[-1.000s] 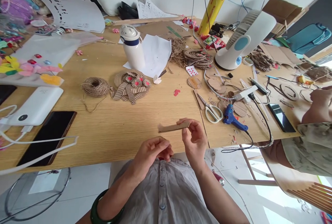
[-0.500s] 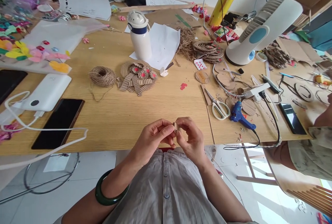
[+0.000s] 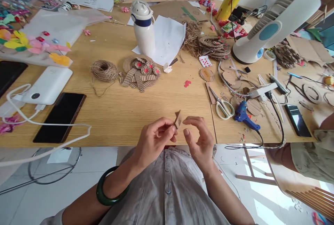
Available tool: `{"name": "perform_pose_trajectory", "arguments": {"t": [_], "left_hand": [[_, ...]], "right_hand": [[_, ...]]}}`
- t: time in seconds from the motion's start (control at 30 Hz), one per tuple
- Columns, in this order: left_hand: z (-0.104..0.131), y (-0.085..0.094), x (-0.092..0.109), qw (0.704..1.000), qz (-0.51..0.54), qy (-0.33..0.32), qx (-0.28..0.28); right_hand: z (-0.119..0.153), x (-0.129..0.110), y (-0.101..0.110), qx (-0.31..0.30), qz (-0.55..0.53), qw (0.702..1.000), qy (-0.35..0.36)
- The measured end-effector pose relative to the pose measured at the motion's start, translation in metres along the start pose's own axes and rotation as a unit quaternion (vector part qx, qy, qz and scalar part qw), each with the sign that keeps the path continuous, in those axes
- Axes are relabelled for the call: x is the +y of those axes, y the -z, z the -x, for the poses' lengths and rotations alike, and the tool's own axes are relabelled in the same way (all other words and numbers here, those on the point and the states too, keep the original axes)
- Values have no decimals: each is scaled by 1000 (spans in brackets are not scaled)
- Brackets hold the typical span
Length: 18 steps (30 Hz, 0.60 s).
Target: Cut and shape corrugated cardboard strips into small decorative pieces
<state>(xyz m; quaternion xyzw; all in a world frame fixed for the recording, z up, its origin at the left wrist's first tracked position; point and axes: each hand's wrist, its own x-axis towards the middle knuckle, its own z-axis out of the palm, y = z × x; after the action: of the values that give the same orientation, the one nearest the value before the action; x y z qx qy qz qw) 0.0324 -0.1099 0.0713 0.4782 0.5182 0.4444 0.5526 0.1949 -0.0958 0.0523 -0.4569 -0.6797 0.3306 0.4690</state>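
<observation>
Left hand pinches cardboard strip near table edge, right hand spread just apart.

Cardboard strip in left hand; scissors right, glue gun beside them (twine coil left, bottle behind).

Left hand pinches a small bent cardboard strip over the bench, near its front edge. Right hand stands just beside the strip, thumb and forefinger parted. Scissors lie next to a blue glue gun on the right. Farther back, a twine coil sits beside a cardboard disc bearing rosettes.
</observation>
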Motion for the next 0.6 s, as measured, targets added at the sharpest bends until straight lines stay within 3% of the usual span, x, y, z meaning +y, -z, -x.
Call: {"name": "perform_pose_trajectory", "arguments": {"t": [0.13, 0.23, 0.33, 0.5, 0.6], "left_hand": [[3, -8, 1, 986, -123, -108, 21], [2, -11, -2, 978, -166, -127, 23], [2, -13, -4, 986, -136, -94, 21], [3, -15, -10, 999, -32, -2, 15], [2, -16, -13, 999, -14, 17, 28]], "right_hand": [[3, -11, 1, -20, -9, 1000, -21], [5, -11, -1, -24, 14, 1000, -5], [7, -7, -2, -31, 9, 999, -29], [8, 2, -4, -13, -92, 986, -137], [9, 3, -5, -14, -109, 982, -152]]}}
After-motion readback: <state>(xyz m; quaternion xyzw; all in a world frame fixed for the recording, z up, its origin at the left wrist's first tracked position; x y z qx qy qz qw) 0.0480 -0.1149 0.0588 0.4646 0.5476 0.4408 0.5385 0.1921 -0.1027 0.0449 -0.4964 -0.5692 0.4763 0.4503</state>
